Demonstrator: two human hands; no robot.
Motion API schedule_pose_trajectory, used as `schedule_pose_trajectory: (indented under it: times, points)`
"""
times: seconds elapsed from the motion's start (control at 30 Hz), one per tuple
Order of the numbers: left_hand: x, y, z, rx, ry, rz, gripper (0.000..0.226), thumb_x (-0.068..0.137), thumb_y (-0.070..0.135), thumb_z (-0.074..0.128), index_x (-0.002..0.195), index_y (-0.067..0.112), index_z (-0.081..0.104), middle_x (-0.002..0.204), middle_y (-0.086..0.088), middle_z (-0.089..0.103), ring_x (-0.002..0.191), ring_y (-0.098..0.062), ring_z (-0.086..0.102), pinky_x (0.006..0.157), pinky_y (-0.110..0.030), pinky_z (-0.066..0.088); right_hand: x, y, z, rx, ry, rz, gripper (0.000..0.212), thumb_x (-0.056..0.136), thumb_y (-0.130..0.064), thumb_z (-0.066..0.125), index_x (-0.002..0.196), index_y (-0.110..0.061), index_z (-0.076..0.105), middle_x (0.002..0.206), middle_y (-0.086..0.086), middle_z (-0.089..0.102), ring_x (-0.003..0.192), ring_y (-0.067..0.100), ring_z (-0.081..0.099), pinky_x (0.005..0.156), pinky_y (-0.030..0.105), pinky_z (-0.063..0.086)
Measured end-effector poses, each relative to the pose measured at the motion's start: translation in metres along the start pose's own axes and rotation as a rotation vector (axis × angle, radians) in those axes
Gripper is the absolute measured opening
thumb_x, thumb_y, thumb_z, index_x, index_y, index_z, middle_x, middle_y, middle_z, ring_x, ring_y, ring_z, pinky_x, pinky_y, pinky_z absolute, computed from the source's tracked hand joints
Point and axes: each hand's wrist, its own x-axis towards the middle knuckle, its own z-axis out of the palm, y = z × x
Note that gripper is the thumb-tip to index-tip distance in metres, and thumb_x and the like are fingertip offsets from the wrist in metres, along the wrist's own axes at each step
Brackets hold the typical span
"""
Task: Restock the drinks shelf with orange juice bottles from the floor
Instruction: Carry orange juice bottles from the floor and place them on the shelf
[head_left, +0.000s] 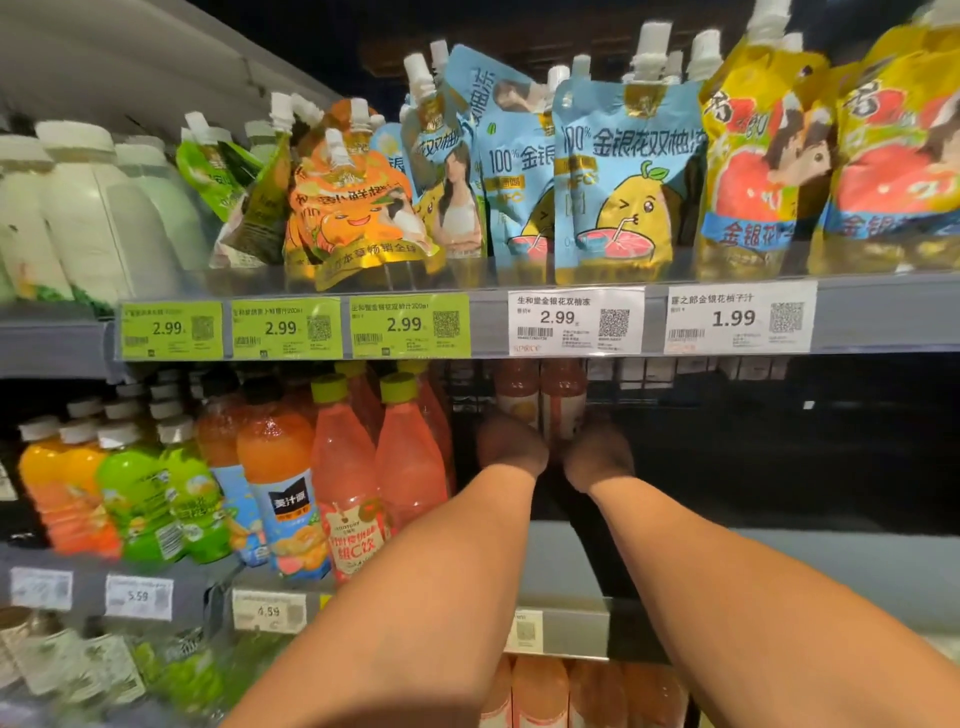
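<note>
The drinks shelf (675, 561) runs across the middle of the view, under the upper shelf (883, 312) with its price tags and spouted pouches (623, 171). Its left part is packed with standing bottles, among them pink ones with green caps (405, 457); its right part is a dark gap, and that is where the restocking is going on.

Both arms reach deep into that gap. The left hand (511, 449) and the right hand (597, 454) sit side by side near the back, each at the base of one of two orange juice bottles (540, 400) that stand upright and just beside each other under the upper shelf's edge. The hands are in shadow and seen from behind, so the grip of each cannot be told: the fingers may be curled round the bottles or only pushing them.

The step in hand looks like seating this pair at the rear of the shelf. To do it well, the person should keep both bottles upright, slide them back together until they stop, and line them up with the pink row to the left, labels facing out. Releasing one hand at a time would guard against a topple. The arms should come out straight, clear of the neighbouring pink bottles. More bottles (571, 691) show below, at the frame's bottom edge.
</note>
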Motion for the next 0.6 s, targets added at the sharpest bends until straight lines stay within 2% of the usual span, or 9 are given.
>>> schedule_pose_trajectory:
  times: [0.1, 0.2, 0.27, 0.37, 0.5, 0.6]
  points:
    - [-0.031, 0.007, -0.035, 0.003, -0.019, 0.06, 0.039, 0.092, 0.032, 0.047, 0.123, 0.012, 0.061, 0.13, -0.009, 0.059, 0.12, -0.026, 0.057, 0.093, -0.031, 0.045, -0.027, -0.016, -0.028, -0.127, -0.048, 0.027, 0.038, 0.093, -0.033, 0.051, 0.124, -0.013, 0.059, 0.125, 0.013, 0.061, 0.114, 0.031, 0.06, 0.094, 0.04, 0.051]
    - [-0.081, 0.01, -0.076, 0.021, -0.143, 0.054, 0.032, 0.093, 0.021, 0.051, 0.12, 0.008, 0.065, 0.126, -0.009, 0.062, 0.118, -0.029, 0.058, 0.09, -0.034, 0.047, -0.075, -0.032, -0.062, -0.17, -0.117, -0.007, 0.037, 0.095, -0.032, 0.044, 0.116, -0.011, 0.065, 0.122, 0.013, 0.063, 0.111, 0.032, 0.06, 0.092, 0.037, 0.05]
    - [-0.116, 0.008, -0.098, -0.041, -0.069, -0.013, 0.03, 0.088, 0.02, 0.056, 0.111, 0.005, 0.068, 0.12, -0.012, 0.066, 0.113, -0.029, 0.062, 0.088, -0.032, 0.05, -0.113, -0.035, -0.083, -0.085, -0.087, -0.028, 0.039, 0.094, -0.036, 0.046, 0.114, -0.007, 0.065, 0.118, 0.016, 0.064, 0.109, 0.035, 0.06, 0.093, 0.039, 0.049]
    - [-0.179, 0.001, -0.129, -0.151, 0.058, -0.032, 0.035, 0.089, 0.027, 0.06, 0.118, 0.008, 0.061, 0.123, -0.015, 0.063, 0.117, -0.033, 0.057, 0.095, -0.033, 0.046, -0.174, -0.036, -0.118, -0.049, -0.05, -0.07, 0.046, 0.093, -0.041, 0.048, 0.119, -0.003, 0.055, 0.119, 0.019, 0.06, 0.11, 0.037, 0.057, 0.093, 0.04, 0.048]
    - [-0.278, -0.004, -0.176, -0.142, 0.068, 0.0, 0.03, 0.091, 0.031, 0.058, 0.114, 0.014, 0.065, 0.121, -0.011, 0.065, 0.116, -0.032, 0.058, 0.091, -0.033, 0.045, -0.264, -0.038, -0.162, -0.141, -0.085, -0.185, 0.041, 0.093, -0.039, 0.049, 0.112, -0.003, 0.058, 0.116, 0.019, 0.061, 0.109, 0.038, 0.057, 0.09, 0.039, 0.047]
    - [-0.341, -0.032, -0.214, -0.1, 0.053, -0.044, 0.03, 0.09, 0.033, 0.055, 0.11, 0.017, 0.068, 0.117, -0.01, 0.067, 0.11, -0.033, 0.06, 0.088, -0.034, 0.047, -0.328, -0.054, -0.175, -0.153, -0.138, -0.309, 0.037, 0.094, -0.036, 0.048, 0.11, -0.004, 0.059, 0.116, 0.019, 0.061, 0.111, 0.039, 0.055, 0.09, 0.041, 0.045]
